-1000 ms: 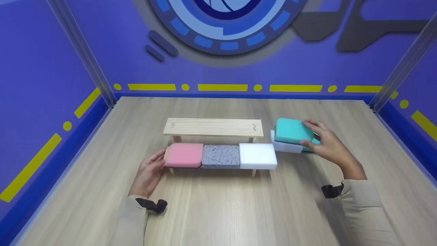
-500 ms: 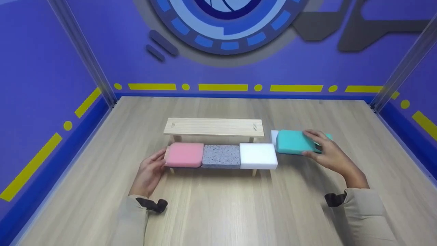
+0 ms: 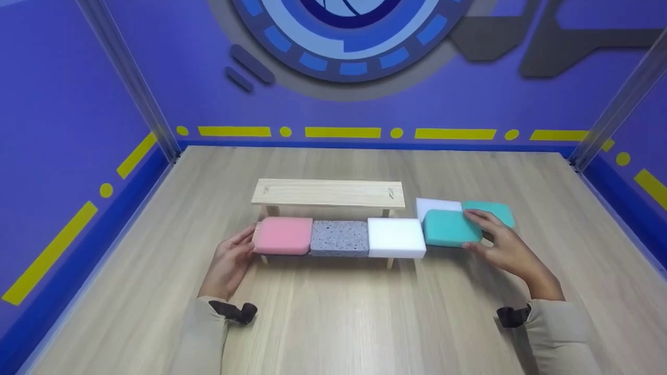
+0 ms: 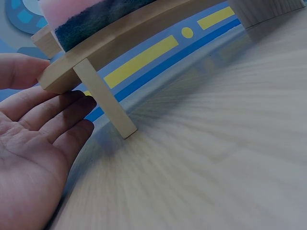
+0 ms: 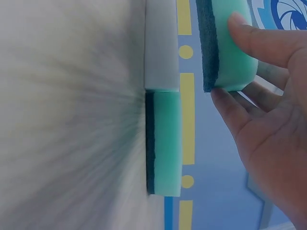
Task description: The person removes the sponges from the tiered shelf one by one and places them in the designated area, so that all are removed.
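Note:
On the front plank of a small wooden stand (image 3: 328, 192) lie, left to right, a pink sponge (image 3: 284, 236), a speckled grey block (image 3: 340, 238) and a white sponge (image 3: 396, 237). My left hand (image 3: 229, 263) pinches the plank's left end; in the left wrist view the thumb is above the wood (image 4: 103, 50) and the fingers are below it. My right hand (image 3: 508, 250) grips a green scouring sponge (image 3: 451, 229) by its right end, its left end right at the white sponge. The right wrist view shows this sponge's dark scouring side (image 5: 209, 52), facing the table.
Behind the held sponge, a second white sponge (image 3: 437, 204) and a second green scouring sponge (image 3: 492, 211) lie end to end on the table (image 3: 333, 323). The stand's higher rear plank carries nothing. Blue printed walls (image 3: 344, 114) enclose the table at the back and sides.
The right hand has brought the green scouring sponge down and toward me, uncovering the white and green sponges behind it. My left hand has stayed at the plank's end.

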`<control>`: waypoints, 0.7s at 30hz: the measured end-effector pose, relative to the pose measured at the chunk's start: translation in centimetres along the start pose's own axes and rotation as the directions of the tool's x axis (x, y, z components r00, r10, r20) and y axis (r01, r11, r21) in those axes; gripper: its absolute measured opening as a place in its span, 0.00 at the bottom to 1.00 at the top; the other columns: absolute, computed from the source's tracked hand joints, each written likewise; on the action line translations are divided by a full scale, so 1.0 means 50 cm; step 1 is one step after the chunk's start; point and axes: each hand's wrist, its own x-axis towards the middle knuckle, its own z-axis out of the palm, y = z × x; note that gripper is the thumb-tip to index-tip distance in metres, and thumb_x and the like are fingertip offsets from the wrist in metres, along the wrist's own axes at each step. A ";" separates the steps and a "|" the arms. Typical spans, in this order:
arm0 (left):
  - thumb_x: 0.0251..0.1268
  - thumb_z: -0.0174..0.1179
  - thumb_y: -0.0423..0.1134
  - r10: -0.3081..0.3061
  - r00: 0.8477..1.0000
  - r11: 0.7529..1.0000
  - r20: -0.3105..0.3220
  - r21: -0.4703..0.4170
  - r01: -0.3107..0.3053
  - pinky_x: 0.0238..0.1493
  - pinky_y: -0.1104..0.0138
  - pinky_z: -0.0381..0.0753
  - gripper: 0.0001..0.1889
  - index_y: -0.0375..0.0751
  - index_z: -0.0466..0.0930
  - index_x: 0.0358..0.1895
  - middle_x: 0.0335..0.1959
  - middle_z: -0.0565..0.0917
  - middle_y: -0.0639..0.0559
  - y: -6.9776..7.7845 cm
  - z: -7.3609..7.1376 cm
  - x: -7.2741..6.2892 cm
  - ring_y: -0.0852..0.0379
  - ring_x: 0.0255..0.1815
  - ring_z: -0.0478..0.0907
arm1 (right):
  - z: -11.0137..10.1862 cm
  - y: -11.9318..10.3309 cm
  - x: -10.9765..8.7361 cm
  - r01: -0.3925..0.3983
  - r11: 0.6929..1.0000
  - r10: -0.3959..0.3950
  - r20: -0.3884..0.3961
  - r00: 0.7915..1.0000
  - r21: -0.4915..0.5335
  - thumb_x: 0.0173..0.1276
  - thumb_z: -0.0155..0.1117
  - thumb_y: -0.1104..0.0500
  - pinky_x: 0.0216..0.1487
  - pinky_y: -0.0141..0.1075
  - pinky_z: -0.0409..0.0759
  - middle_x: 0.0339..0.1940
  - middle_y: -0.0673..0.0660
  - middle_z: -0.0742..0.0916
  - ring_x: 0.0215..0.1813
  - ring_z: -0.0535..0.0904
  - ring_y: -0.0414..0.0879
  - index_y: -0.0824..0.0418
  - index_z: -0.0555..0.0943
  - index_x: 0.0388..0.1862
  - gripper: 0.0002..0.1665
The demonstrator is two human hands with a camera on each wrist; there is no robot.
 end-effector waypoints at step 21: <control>0.65 0.44 0.20 -0.006 1.000 1.000 -0.003 0.010 0.007 0.60 0.71 0.74 0.29 0.23 0.54 0.71 0.72 0.60 0.33 -0.001 -0.002 -0.002 0.63 0.57 0.76 | 0.010 0.012 -0.017 -0.070 0.995 0.064 0.092 0.994 0.066 0.62 0.69 0.55 0.65 0.62 0.65 0.71 0.70 0.64 0.72 0.57 0.71 0.68 0.63 0.71 0.43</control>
